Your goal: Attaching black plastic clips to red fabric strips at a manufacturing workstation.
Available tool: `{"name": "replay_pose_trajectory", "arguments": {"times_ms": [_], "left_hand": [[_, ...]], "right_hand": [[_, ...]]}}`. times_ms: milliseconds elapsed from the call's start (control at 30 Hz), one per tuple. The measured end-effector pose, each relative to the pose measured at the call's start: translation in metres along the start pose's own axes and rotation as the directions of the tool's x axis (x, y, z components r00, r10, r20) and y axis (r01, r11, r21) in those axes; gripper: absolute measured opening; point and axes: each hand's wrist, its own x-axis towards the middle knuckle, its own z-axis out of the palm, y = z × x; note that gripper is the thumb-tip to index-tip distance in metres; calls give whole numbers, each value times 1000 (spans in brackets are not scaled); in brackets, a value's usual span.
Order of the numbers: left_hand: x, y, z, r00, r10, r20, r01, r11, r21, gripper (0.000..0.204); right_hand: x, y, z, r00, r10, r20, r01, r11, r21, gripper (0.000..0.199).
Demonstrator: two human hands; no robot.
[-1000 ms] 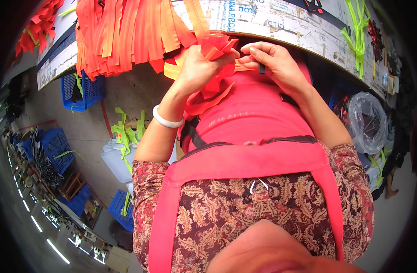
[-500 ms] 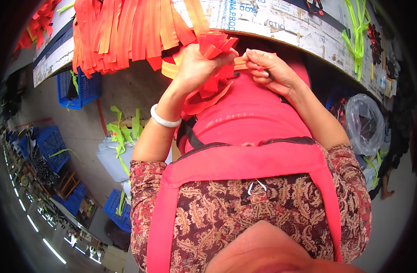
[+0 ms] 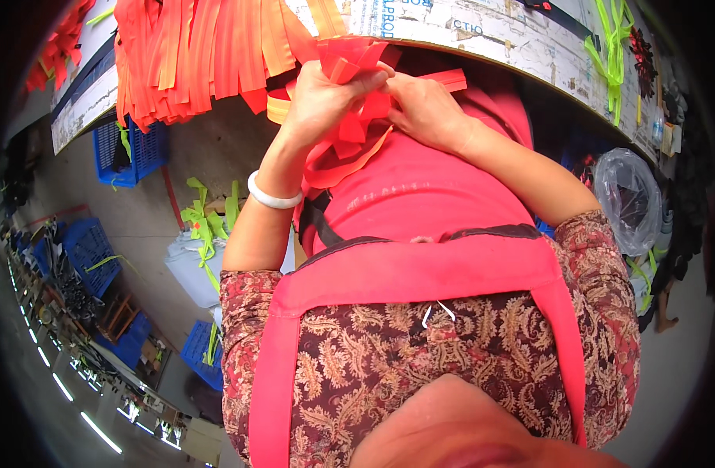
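The left hand (image 3: 326,97) is closed in a loose fist around a bunch of red strap ends (image 3: 350,62), which stick up out of the fist in a fan. Gripped this way, the loose ends are kept gathered and level at chest height, just under the edge of the desk (image 3: 482,35). The right hand (image 3: 424,109) sits touching the bundle from the other side, fingers curled in and pinching at the straps where they cross; how tightly it grips cannot be told, since the fingertips are hidden behind the fabric. One flat red end pokes out past the right hand toward the desk edge. Longer loops of the same strap (image 3: 338,168) hang down from the left fist against the red apron (image 3: 420,195), seemingly left slack so only the ends need handling. A white bangle (image 3: 272,199) rings the left wrist. Over the desk edge to the left drapes a thick curtain of orange strips (image 3: 186,58), within reach. Below, on the floor, stand blue crates (image 3: 131,148) and some yellow-green strips (image 3: 205,222).
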Motion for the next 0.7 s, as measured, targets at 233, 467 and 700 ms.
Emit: {"name": "replay_pose_trajectory", "arguments": {"times_ms": [233, 467, 700], "left_hand": [[-1, 8, 4, 999, -33, -19, 32, 999, -38, 15], [-3, 11, 1, 1000, -11, -8, 11, 999, -40, 14], [-4, 10, -12, 998, -56, -37, 55, 997, -47, 14]], "right_hand": [[22, 29, 16, 998, -27, 59, 17, 985, 173, 20], [23, 15, 2, 960, 167, 227, -242, 901, 361, 12], [20, 27, -9, 901, 207, 382, -430, 542, 722, 8]]}}
